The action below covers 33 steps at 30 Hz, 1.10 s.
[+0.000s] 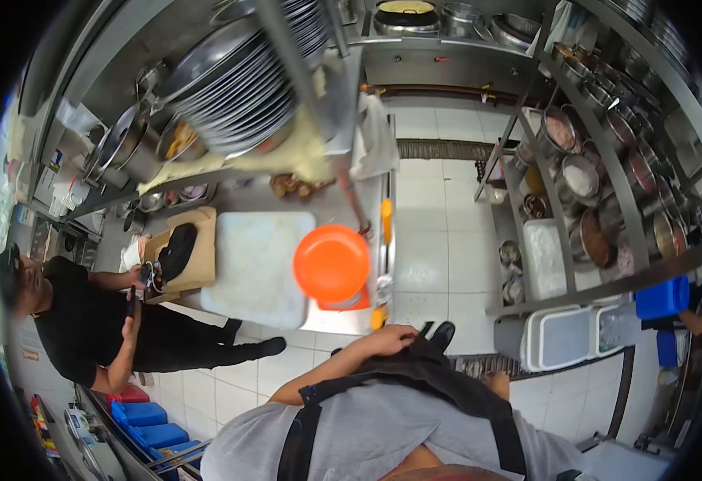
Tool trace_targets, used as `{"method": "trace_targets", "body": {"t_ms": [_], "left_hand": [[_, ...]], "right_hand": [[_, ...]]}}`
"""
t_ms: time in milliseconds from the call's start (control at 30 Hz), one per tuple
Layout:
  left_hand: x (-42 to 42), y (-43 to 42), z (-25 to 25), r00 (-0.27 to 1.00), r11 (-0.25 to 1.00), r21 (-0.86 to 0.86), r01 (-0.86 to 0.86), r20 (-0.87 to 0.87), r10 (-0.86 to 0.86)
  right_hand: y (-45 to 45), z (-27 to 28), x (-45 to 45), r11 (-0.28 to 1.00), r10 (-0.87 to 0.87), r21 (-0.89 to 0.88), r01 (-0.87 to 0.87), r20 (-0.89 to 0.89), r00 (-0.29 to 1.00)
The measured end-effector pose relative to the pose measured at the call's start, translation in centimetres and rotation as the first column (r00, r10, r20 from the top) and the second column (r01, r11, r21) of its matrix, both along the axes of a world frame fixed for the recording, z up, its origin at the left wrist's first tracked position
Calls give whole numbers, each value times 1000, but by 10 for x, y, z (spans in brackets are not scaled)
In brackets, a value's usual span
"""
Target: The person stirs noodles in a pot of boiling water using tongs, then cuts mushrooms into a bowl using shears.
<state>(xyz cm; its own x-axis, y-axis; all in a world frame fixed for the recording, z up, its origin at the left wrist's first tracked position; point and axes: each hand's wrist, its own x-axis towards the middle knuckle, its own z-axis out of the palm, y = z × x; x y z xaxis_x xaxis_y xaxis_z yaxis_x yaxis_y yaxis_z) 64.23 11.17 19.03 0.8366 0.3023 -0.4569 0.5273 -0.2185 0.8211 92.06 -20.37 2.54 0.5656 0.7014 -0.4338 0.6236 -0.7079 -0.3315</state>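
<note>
My left hand (389, 340) is at the front of my waist, its fingers closed on the dark apron (419, 362). A short black strap end sticks up beside those fingers. Only a small part of my right hand (496, 382) shows at the apron's other side, and its fingers are mostly hidden. Ahead of my left hand, an orange bowl (331, 263) sits on an orange-red base (347, 302) at the counter's corner. Left of the bowl lies a white cutting board (256, 268).
A co-worker (86, 321) in black stands at left, holding a dark object beside a cardboard box (201, 240). Stacked metal plates (235, 92) fill the overhead shelf. At right, a metal rack (563, 216) carries bowls of food, with white bins (563, 338) below.
</note>
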Motion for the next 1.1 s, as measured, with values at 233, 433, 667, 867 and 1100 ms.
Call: {"method": "trace_targets", "body": {"t_ms": [233,433,667,867,1100], "left_hand": [[141,24,15,998,958,-284,32,66,-14],[214,55,24,992,973,-197,123,15,-123],[294,146,34,995,944,-314,-99,-21,97],[364,242,0,997,917,-393,-68,-6,71],[467,445,4,991,997,61,43,124,-51]], "right_hand": [[53,5,102,975,-197,72,210,-155,968],[85,19,164,991,-110,64,118,-125,986],[146,25,214,999,14,47,-5,-185,983],[245,12,268,997,71,24,-68,-218,973],[372,-40,341,995,86,-38,-93,-153,984]]}}
